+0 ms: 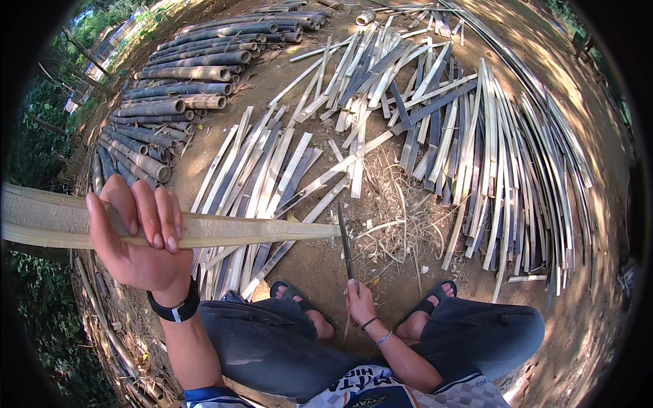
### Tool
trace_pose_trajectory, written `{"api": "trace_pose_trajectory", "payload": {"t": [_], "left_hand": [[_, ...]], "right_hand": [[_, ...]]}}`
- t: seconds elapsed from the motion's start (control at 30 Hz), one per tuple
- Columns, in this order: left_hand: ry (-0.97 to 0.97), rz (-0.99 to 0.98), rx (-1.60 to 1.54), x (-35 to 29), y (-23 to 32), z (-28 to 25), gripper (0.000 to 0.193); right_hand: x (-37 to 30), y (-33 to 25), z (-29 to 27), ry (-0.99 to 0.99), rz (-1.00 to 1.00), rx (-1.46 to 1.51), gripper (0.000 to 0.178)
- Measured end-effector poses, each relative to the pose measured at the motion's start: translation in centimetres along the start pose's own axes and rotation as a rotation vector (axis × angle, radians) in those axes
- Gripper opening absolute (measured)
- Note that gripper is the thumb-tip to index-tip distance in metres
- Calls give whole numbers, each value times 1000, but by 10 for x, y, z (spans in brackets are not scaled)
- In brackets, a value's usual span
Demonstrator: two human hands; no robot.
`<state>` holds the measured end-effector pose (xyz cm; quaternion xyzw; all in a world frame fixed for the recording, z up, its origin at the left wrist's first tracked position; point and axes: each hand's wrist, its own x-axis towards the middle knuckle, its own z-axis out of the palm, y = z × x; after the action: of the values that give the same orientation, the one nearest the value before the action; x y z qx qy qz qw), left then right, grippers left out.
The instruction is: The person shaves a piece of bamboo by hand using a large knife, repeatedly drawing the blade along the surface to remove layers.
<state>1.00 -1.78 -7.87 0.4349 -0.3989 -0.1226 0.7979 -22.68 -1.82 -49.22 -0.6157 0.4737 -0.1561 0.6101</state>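
Bamboo strip (252, 231), one, pale, tapering: lay from nine o'clock to the centre; judged light, stiff yet springy, possibly sharp-edged, best held at its broad part, clear of the blade. Left hand (139, 234), at nine: clamped around that broad part. Knife (345, 241), one, dark, narrow: pointed toward twelve, seemingly touching the strip's tip. Right hand (359, 302), between five and six: closed on its handle. Obstructions: sandalled feet (320, 324), at half past four and half past six; loose strips (262, 170), ten to eight, partly behind the held piece. Surroundings: curled shavings (401, 217), three; split strips (490, 156), two; bamboo poles (183, 73), ten to eleven.
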Motion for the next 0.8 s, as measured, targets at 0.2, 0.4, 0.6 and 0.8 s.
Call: {"api": "trace_pose_trajectory", "payload": {"t": [0.2,0.4,0.6,0.8], "left_hand": [[15,16,25,-5,-1,-3,41],[-18,15,-12,2,-3,6,41],[37,7,23,-5,-1,-4,41],[4,9,-12,0,-2,1,41]], "right_hand": [[-16,-66,-20,29,-137,154,38],[-5,-2,-11,60,-150,-251,29],[-11,-79,-26,0,-54,96,37],[-17,-28,-13,42,-38,-217,36]]}}
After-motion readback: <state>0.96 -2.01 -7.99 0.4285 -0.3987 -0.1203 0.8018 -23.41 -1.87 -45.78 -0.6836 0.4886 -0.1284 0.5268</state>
